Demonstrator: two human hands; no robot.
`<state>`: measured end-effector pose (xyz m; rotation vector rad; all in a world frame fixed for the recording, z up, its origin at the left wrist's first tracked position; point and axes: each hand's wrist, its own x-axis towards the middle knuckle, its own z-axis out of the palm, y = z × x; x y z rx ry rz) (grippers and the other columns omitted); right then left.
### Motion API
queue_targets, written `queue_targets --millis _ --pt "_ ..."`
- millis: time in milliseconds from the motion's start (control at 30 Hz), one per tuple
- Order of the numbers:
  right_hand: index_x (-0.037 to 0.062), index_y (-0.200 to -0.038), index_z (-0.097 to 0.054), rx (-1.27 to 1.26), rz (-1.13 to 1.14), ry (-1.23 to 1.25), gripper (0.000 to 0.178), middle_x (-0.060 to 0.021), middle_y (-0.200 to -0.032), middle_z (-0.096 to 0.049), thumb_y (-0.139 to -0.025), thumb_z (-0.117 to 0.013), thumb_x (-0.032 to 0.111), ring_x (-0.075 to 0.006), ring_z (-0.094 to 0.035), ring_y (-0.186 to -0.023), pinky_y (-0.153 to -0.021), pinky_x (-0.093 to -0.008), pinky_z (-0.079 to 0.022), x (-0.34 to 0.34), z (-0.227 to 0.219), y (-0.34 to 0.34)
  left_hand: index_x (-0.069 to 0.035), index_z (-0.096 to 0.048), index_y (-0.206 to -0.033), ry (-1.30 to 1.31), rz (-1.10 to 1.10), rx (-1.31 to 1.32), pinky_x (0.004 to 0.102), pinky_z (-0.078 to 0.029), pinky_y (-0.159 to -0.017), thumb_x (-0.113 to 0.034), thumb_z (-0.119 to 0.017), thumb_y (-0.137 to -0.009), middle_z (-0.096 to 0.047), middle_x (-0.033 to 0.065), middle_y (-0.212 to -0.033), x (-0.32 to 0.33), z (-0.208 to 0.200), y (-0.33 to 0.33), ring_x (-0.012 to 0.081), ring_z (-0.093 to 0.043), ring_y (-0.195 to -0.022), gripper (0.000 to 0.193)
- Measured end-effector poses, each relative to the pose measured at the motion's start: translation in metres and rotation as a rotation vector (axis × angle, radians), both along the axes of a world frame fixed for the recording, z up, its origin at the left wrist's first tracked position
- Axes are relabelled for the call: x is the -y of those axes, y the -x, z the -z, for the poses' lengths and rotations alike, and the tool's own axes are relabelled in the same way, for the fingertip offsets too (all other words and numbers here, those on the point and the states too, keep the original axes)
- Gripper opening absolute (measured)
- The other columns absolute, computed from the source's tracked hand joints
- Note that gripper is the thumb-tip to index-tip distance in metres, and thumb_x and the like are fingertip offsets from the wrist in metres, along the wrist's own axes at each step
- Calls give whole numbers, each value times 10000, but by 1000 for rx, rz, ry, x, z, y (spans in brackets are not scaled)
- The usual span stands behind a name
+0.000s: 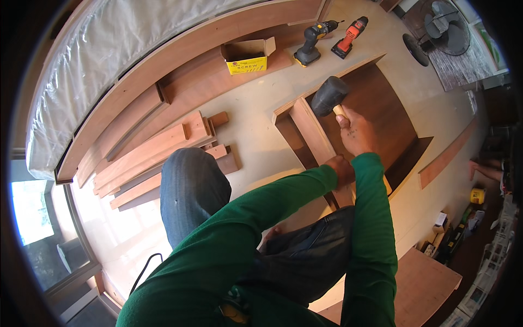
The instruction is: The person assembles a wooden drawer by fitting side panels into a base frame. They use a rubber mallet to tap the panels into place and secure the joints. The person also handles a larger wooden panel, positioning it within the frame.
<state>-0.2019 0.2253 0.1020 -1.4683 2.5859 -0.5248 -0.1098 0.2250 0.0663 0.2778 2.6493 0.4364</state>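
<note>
A rubber mallet with a black head and a pale wooden handle is gripped in my right hand. Its head is over the upper end of a wooden board that stands on edge across a shallow wooden box frame. Farther down the same board, my left hand is closed on its edge, partly hidden by my right forearm. The frame's brown panel lies to the right of the board.
Cut wood strips are stacked left of my knee. Beyond stand a yellow screw box, a black-and-yellow drill and an orange drill. A fan is at the far right. Someone's bare foot shows at the right edge.
</note>
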Motion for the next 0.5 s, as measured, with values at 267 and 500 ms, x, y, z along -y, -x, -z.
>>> queue_targets --millis 267,500 --pt "101 -1249 -661 681 310 -318 385 -99 -785 -668 -1041 -497 380 -155 -570 -525 -475 -343 -455 17 30 42 -203 -758 -992 39 -137 -96 368 -484 -854 -423 -859 -719 -741 32 -896 -16 34 1 235 -720 -838 365" --pt "68 -1213 -660 788 207 -326 404 -110 -799 -680 -1027 -526 399 -197 -594 -556 -522 -377 -485 41 79 38 -210 -766 -963 320 -215 -253 419 -348 -1065 -428 -706 -850 -742 21 -942 -21 37 -15 215 -636 -1112 253"
